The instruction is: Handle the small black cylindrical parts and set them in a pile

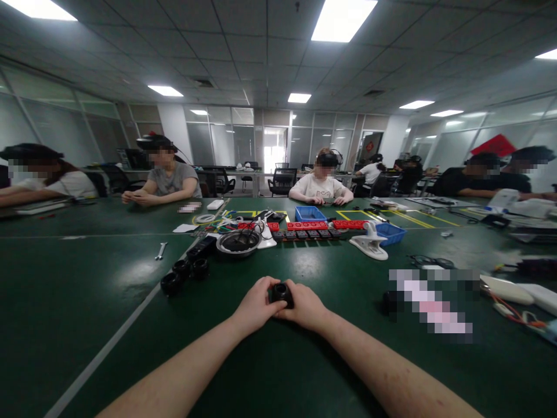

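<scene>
The left hand (256,305) and the right hand (303,305) are meeting just in front of the wearer, curling narrowly around one small black cylindrical part (285,297). The part is sitting between the two hands, its round opening facing upward; whether its base is touching the green table (278,377) cannot be told. To the left, three similar black parts (170,284) are standing close together, with a black elongated device (202,247) lying just behind them and an open-ended wrench (161,251) lying farther left. Beyond the hands, a round metal-rimmed dish (221,253) is resting near a row of red strips (306,226). A white clamp-like stand (369,247) is standing to the right, beside a blue bin (393,233). Across the table, a person in a grey shirt (172,179) and another in a white shirt (321,186) are sitting.
</scene>
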Tool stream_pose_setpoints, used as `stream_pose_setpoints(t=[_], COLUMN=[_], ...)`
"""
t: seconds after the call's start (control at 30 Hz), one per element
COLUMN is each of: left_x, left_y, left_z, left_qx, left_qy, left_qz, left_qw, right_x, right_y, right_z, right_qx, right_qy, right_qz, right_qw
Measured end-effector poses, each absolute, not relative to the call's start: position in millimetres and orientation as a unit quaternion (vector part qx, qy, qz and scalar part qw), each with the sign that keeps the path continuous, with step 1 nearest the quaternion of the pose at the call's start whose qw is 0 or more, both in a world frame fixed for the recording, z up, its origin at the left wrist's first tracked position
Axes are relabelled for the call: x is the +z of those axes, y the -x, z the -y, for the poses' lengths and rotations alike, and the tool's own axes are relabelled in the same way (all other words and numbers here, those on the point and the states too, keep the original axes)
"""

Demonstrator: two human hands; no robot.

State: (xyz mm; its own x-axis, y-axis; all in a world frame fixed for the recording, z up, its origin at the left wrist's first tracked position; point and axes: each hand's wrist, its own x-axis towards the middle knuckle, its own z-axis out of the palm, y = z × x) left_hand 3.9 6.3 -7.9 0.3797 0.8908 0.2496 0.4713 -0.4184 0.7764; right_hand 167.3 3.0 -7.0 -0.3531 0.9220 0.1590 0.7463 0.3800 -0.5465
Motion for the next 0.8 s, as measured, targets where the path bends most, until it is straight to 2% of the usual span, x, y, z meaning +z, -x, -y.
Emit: stream_pose_setpoints(t=[0.27,0.43,0.57,0.8], left_x=[-4.7,2.3,0.5,-9.6], left_y=[0.9,6.1,7.6,-1.3], left_z=[-7.0,-6.0,-8.7,-8.7], left_qx=[0.31,0.297,0.235,0.213], left_qy=[-0.804,-0.831,-0.849,-0.843], left_qz=[-0.406,-0.412,-0.451,-0.479], left_qw=[0.305,0.226,0.142,0.118], right_x=[-5.5,4.6,15.4,16.9], right_y=[-185.5,-189.8,-186.8,-157.0], right_z=[-14.4,-10.1,-7.1,-2.0], right_qx=[0.294,0.294,0.249,0.137], right_qy=[0.462,0.448,0.477,0.521], right_qz=[0.814,0.818,0.805,0.787], right_qw=[0.192,0.209,0.249,0.301])
